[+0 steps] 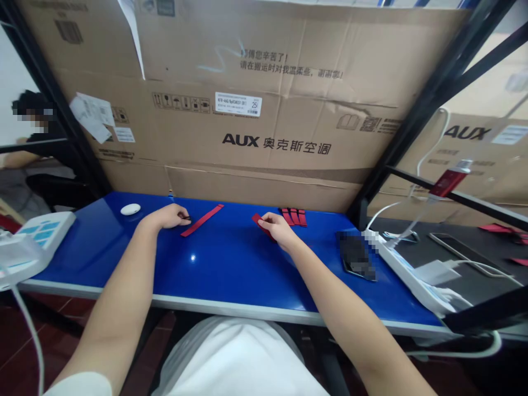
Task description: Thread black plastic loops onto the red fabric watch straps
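Red strip (256, 218) in right hand (274, 228)

Likely a workshop: blue workbench (231, 275) in a black metal frame (437, 82), power strips (408, 275), cardboard panels (185, 49).

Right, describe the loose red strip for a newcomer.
On the blue table, look between the left hand and the right hand. The red strip lies slantwise there, alone, neither held like the red piece nor grouped like the black-ended strips.

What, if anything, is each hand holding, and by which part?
Right hand: a flat red fabric strip, pinched near its far end. Left hand: apparently a small dark item at the fingertips, too small to make out.
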A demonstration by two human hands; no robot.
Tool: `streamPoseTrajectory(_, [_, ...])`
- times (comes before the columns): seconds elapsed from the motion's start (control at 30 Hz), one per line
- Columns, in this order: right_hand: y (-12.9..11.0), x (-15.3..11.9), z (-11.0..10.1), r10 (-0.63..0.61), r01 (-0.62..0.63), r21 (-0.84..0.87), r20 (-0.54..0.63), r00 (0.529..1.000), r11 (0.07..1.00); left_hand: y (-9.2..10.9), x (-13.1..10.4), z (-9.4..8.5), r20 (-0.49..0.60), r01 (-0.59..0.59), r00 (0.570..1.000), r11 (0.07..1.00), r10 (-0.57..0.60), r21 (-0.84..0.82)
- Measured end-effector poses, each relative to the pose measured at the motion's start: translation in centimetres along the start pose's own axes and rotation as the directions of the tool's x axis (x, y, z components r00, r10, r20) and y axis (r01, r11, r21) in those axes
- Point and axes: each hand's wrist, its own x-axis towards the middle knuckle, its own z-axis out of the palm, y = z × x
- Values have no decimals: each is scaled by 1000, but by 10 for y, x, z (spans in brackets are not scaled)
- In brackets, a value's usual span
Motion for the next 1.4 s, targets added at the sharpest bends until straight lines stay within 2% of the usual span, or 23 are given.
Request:
streamPoseTrajectory(0.1, [-3, -4, 4, 41, -48, 73, 101, 994, 996, 20, 1, 25, 79, -59, 995, 991, 68, -116])
streamPoseTrajectory(0.17, [-7, -8, 7, 65, -78, 74, 169, 984, 994, 35, 0, 49, 116, -96, 982, 920, 151, -381])
streamPoseTrajectory(0.3, [-11, -13, 12, 83, -106, 76, 257, 963, 991, 59, -8, 97, 153, -43, 967, 726, 203, -686])
streamPoseTrajectory(0.43, [-10, -11, 11, 126, -147, 69, 245, 961, 987, 72, -17, 121, 232, 81, 955, 589, 186, -804])
streamPoseTrajectory(0.53, [-9, -9, 8, 133, -137, 0, 228, 965, 991, 75, -21, 128, 240, 98, 953, 560, 186, -823])
streamPoseTrajectory(0.63, [-11, -10, 4, 102, -92, -51, 235, 967, 994, 73, -22, 133, 221, 52, 950, 585, 221, -809])
streamPoseTrajectory(0.8, [-15, -10, -2, 47, -43, -18, 252, 967, 999, 71, -22, 133, 157, -21, 950, 558, 270, -830])
streamPoseTrajectory(0.9, [-13, -8, -7, 36, -36, -5, 247, 968, 999, 74, -24, 129, 233, 46, 934, 556, 271, -830])
streamPoseTrajectory(1.03, [-8, -5, -11, -15, 21, -21, 271, 962, 1000, 76, -27, 128, 312, 148, 929, 574, 198, -805])
streamPoseTrajectory(1.23, [-3, -3, -13, -112, 163, -134, 327, 938, 978, 73, -28, 133, 345, 188, 919, 558, 190, -808])
streamPoseTrajectory(1.4, [-2, -2, -15, -126, 194, -207, 305, 944, 959, 71, -26, 133, 333, 186, 922, 526, 200, -830])
